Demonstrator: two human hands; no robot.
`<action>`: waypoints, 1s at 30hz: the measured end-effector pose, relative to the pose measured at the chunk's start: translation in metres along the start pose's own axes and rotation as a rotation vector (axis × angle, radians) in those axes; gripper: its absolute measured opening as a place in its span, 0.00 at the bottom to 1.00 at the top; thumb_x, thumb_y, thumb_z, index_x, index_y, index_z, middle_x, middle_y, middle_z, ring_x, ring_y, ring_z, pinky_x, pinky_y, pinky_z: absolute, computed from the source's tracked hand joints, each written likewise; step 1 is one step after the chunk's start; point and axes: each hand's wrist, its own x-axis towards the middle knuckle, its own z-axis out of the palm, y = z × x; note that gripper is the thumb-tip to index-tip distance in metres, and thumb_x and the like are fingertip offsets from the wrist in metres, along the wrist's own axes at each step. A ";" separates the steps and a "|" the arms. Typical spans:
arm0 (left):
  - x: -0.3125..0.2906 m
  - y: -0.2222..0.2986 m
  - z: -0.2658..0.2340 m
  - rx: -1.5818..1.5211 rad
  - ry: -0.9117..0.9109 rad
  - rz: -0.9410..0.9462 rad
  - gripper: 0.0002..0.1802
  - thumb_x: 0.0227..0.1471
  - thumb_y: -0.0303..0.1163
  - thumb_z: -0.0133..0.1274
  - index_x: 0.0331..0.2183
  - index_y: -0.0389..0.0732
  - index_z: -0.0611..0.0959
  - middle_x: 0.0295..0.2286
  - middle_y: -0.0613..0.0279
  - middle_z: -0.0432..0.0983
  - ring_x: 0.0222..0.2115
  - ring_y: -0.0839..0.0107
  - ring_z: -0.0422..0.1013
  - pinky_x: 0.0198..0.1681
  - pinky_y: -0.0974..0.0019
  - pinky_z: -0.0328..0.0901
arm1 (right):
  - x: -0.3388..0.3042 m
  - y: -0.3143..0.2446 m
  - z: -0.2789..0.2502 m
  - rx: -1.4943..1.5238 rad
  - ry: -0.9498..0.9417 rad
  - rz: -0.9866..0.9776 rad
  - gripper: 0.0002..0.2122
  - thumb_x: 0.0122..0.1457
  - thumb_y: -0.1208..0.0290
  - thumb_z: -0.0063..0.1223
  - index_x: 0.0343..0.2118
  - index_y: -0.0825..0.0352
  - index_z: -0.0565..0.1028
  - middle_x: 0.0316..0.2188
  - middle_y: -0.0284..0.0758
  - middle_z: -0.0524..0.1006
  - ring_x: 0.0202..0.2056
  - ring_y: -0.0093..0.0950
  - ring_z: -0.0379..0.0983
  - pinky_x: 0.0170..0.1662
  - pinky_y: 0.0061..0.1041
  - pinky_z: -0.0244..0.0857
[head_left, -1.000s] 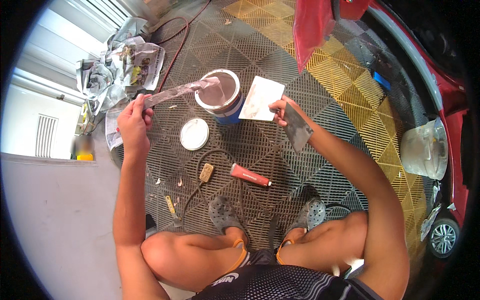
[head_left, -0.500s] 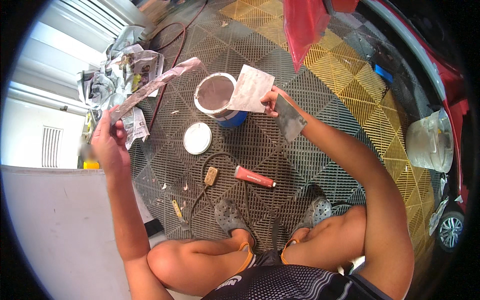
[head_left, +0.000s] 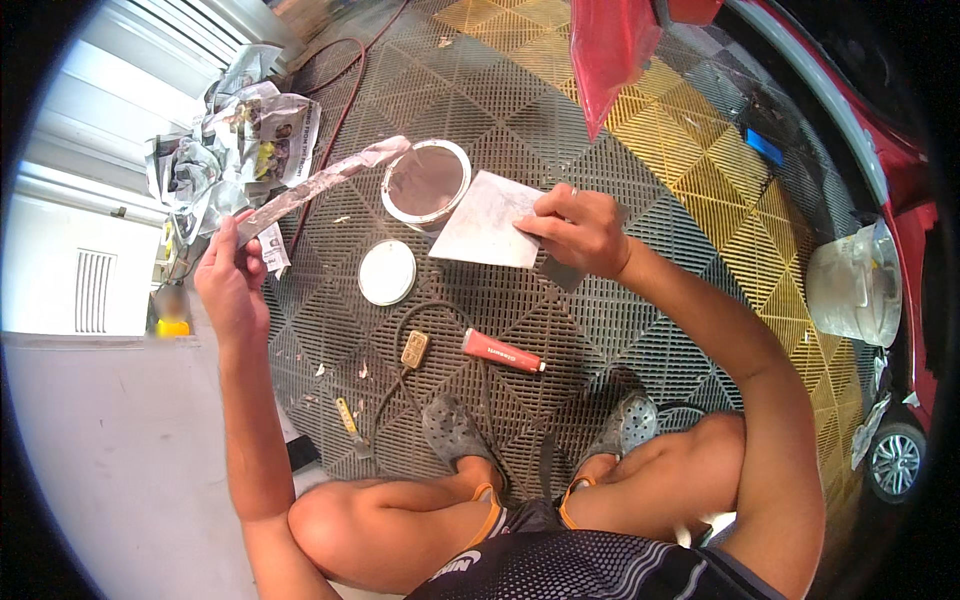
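Observation:
My left hand (head_left: 233, 290) is closed on one end of a long flat stick (head_left: 318, 188) smeared with greyish-pink paste. The stick's coated tip reaches the left rim of an open tin (head_left: 410, 218) with similar paste inside; whether they touch I cannot tell. In my right hand (head_left: 588, 232) a pale, square flat plate (head_left: 484, 228) is pinched at its right edge, just in front of the tin. A dark thin plate (head_left: 562, 274) shows under that hand, mostly hidden. The tin's round white lid (head_left: 387, 273) lies on the floor nearby.
A red tube (head_left: 502, 351), a yellow-handled scraper (head_left: 351, 425) and a tan block on a cable (head_left: 414, 349) lie on the grid floor before my feet. Crumpled newspaper (head_left: 255, 140) is at left. A clear bucket (head_left: 850, 290) stands by a red car at right.
My right hand has turned over, its back now up, and the pale plate has swung down and left. The dark plate is now mostly covered. The stick's tip has dropped slightly.

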 end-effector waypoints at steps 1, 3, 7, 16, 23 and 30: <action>0.000 -0.002 -0.001 0.004 -0.002 -0.007 0.17 0.66 0.39 0.54 0.45 0.34 0.85 0.21 0.68 0.74 0.17 0.87 0.64 0.18 0.84 0.56 | 0.004 -0.005 -0.007 -0.063 -0.024 -0.033 0.11 0.48 0.74 0.64 0.37 0.61 0.82 0.28 0.27 0.74 0.24 0.20 0.74 0.22 0.22 0.67; 0.001 -0.005 -0.001 0.013 -0.009 -0.018 0.17 0.66 0.39 0.54 0.45 0.34 0.85 0.21 0.68 0.74 0.17 0.87 0.64 0.18 0.84 0.56 | 0.011 -0.009 -0.013 -0.063 0.001 -0.054 0.11 0.49 0.74 0.64 0.38 0.62 0.82 0.28 0.27 0.74 0.25 0.20 0.74 0.21 0.21 0.66; 0.002 -0.008 0.003 -0.003 -0.002 -0.025 0.16 0.66 0.38 0.54 0.45 0.35 0.85 0.21 0.68 0.75 0.17 0.87 0.64 0.17 0.83 0.56 | 0.021 -0.011 -0.018 -0.072 0.057 -0.098 0.12 0.49 0.74 0.62 0.39 0.62 0.82 0.28 0.27 0.73 0.25 0.19 0.73 0.21 0.21 0.66; -0.002 -0.008 0.004 0.003 -0.025 -0.012 0.16 0.66 0.38 0.54 0.45 0.35 0.85 0.21 0.69 0.74 0.17 0.87 0.63 0.18 0.83 0.55 | 0.021 -0.010 -0.033 -0.118 -0.007 -0.103 0.15 0.46 0.74 0.63 0.41 0.60 0.82 0.28 0.26 0.71 0.24 0.19 0.71 0.21 0.21 0.65; -0.002 -0.020 0.011 0.037 -0.032 -0.050 0.16 0.67 0.39 0.53 0.44 0.36 0.86 0.21 0.70 0.74 0.17 0.87 0.64 0.18 0.82 0.54 | 0.025 -0.044 -0.016 0.482 0.088 0.738 0.12 0.63 0.60 0.63 0.39 0.63 0.79 0.27 0.31 0.75 0.22 0.17 0.71 0.22 0.20 0.62; -0.001 -0.053 0.023 0.039 -0.086 -0.096 0.17 0.67 0.41 0.53 0.42 0.37 0.85 0.22 0.70 0.75 0.16 0.85 0.64 0.18 0.79 0.57 | 0.052 -0.067 -0.054 1.819 0.027 1.461 0.18 0.74 0.51 0.38 0.42 0.63 0.71 0.20 0.24 0.68 0.14 0.13 0.58 0.19 0.16 0.53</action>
